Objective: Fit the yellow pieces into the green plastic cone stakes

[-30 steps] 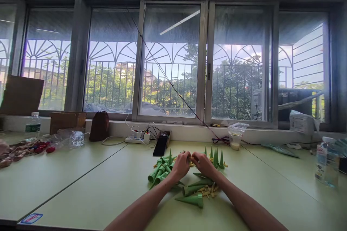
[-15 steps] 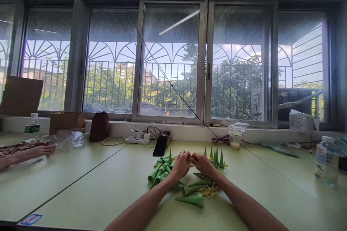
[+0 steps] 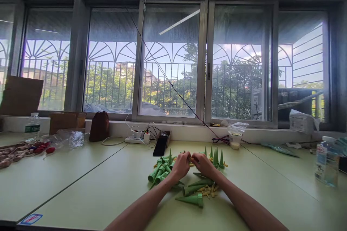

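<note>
My left hand (image 3: 181,166) and my right hand (image 3: 202,163) meet fingertip to fingertip over the table, both closed. What they pinch is too small and hidden to make out, with a bit of yellow between them. Green hollow cones (image 3: 159,171) lie heaped beside my left hand. Several green cones (image 3: 216,158) stand upright beyond my right hand. Nearer, between my forearms, one green cone (image 3: 191,199) lies on its side beside small yellow pieces (image 3: 208,191).
A black phone (image 3: 160,145) and a power strip (image 3: 134,140) sit near the window. At right stands a plastic bottle (image 3: 326,162); a bagged cup (image 3: 235,139) is at the back. Brown and red items (image 3: 24,151) lie far left.
Another person's hand and forearm at the far left have gone out of view, uncovering brown and red items. My own hands look almost unmoved.
</note>
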Tool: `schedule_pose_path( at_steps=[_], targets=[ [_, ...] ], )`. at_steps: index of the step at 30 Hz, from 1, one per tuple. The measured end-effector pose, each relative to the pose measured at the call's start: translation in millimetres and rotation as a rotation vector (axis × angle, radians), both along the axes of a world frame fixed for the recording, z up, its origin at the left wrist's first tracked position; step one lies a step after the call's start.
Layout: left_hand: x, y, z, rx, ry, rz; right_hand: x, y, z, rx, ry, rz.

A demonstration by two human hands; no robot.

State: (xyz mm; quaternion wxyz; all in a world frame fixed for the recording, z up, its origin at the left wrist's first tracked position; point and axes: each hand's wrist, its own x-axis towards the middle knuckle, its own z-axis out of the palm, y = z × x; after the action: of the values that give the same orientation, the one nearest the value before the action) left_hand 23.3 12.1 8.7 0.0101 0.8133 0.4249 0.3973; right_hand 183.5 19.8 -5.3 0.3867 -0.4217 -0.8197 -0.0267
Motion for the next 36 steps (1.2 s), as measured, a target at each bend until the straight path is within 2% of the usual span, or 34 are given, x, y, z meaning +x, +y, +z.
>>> schedule_pose_path(
  at_steps=[12,36],
  targets=[
    [0.1,1.2,-0.8,0.009,0.018,0.007,0.9,3.6,-3.4,0.008,0.016,0.014],
    [-0.3,5.5,-4.2,0.028,0.017,-0.007,1.5,2.0,-1.5,-0.035,-0.034,-0.080]
  ],
)
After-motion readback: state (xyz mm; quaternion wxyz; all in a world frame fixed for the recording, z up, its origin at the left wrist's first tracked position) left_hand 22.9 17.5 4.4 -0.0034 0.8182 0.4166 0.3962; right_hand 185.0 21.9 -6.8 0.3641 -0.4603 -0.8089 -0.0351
